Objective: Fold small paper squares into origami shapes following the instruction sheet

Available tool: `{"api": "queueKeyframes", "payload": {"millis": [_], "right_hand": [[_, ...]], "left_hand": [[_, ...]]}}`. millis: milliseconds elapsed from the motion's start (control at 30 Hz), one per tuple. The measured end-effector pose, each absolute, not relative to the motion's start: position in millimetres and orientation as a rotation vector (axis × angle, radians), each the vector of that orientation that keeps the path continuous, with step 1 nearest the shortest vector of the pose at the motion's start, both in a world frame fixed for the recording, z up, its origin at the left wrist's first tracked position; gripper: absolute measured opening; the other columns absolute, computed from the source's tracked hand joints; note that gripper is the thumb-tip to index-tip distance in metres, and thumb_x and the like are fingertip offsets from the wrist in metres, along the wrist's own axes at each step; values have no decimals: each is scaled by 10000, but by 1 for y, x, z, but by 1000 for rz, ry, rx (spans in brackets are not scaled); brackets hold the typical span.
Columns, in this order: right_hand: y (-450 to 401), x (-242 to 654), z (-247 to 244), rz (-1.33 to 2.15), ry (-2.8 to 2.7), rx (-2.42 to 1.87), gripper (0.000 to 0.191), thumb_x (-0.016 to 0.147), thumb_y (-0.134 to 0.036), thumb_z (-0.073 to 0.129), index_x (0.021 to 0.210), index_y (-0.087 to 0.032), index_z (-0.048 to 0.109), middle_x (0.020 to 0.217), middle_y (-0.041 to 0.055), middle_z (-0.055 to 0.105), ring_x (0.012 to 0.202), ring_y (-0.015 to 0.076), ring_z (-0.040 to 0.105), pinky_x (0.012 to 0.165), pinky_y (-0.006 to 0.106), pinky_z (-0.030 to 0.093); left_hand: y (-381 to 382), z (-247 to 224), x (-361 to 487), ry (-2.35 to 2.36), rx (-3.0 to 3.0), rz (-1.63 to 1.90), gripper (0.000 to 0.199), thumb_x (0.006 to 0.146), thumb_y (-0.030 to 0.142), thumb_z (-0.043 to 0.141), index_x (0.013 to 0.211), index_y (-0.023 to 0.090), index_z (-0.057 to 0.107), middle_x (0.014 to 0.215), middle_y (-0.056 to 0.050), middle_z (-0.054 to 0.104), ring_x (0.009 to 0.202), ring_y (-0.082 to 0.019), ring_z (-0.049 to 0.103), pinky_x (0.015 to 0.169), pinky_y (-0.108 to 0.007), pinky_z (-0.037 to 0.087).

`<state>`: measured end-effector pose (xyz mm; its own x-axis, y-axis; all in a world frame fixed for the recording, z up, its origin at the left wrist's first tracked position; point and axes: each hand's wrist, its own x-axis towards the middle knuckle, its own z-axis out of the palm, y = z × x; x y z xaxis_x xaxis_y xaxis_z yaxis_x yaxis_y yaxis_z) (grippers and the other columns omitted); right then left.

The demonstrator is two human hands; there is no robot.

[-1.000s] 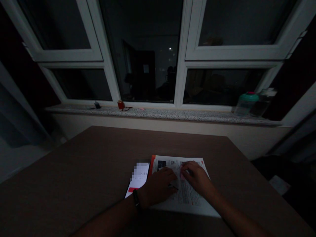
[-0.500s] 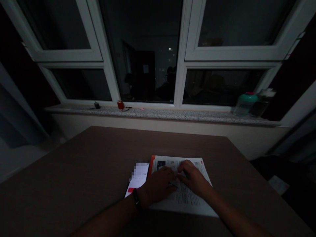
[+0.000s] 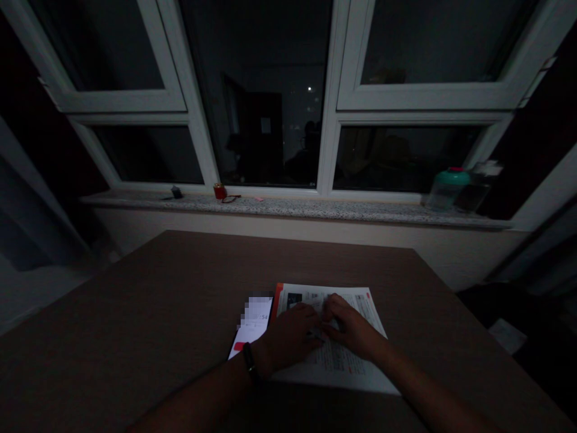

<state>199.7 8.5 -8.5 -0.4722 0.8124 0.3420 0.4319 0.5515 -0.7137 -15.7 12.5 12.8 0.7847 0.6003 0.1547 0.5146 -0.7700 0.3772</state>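
Note:
A printed white sheet with an orange left edge (image 3: 360, 307) lies on the dark brown table (image 3: 157, 313). My left hand (image 3: 288, 340), with a dark band on the wrist, rests on the sheet's left part, fingers curled. My right hand (image 3: 349, 328) lies on the sheet beside it, fingertips touching the left hand's fingers over a small pale piece that I can hardly make out. A lit phone (image 3: 252, 329) lies flat just left of the sheet, next to my left wrist.
The room is very dark. A stone window sill (image 3: 315, 209) runs behind the table, with a small red object (image 3: 219, 191) on it at the left and a clear jar with a green lid (image 3: 448, 187) at the right. Dark window panes stand above.
My right hand has slid left across the sheet until its fingers meet my left hand. The left hand has barely moved.

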Motion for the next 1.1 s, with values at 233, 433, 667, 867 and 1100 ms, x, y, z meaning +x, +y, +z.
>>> {"api": "queueKeyframes", "payload": {"millis": [233, 433, 667, 867, 1100], "right_hand": [[5, 201, -8, 776, -2132, -968, 208, 800, -47, 599, 827, -227, 499, 974, 21, 518, 942, 190, 540, 818, 313, 456], [14, 199, -17, 678, -2006, -1052, 194, 815, -54, 576, 812, -224, 482, 919, 14, 496, 859, 180, 532, 765, 309, 447], [14, 200, -17, 758, -2014, -1030, 198, 786, -65, 627, 766, -222, 508, 923, 17, 524, 891, 189, 550, 787, 317, 463], [6, 201, -4, 824, -2113, -968, 206, 794, -67, 636, 766, -224, 504, 945, 17, 528, 917, 187, 556, 809, 312, 469], [18, 200, -19, 667, -1972, -1075, 198, 790, -48, 589, 788, -220, 490, 909, 10, 505, 856, 184, 538, 756, 302, 438]], "left_hand": [[12, 14, -16, 864, 2659, 372, 263, 894, 239, 662, 1143, 220, 580, 1181, -56, 599, 1141, -250, 532, 1008, -381, 409], [11, 15, -15, 872, 2665, 347, 242, 886, 253, 674, 1110, 199, 601, 1171, -69, 613, 1147, -263, 538, 1013, -396, 414], [12, 15, -16, 861, 2666, 372, 239, 883, 245, 672, 1109, 210, 604, 1172, -61, 616, 1143, -257, 545, 1007, -388, 418], [12, 18, -15, 839, 2669, 395, 207, 889, 245, 659, 1090, 215, 615, 1140, -50, 623, 1114, -246, 556, 990, -377, 421], [12, 12, -16, 860, 2676, 402, 259, 870, 246, 694, 1107, 192, 605, 1174, -66, 611, 1141, -257, 536, 1013, -375, 416]]}}
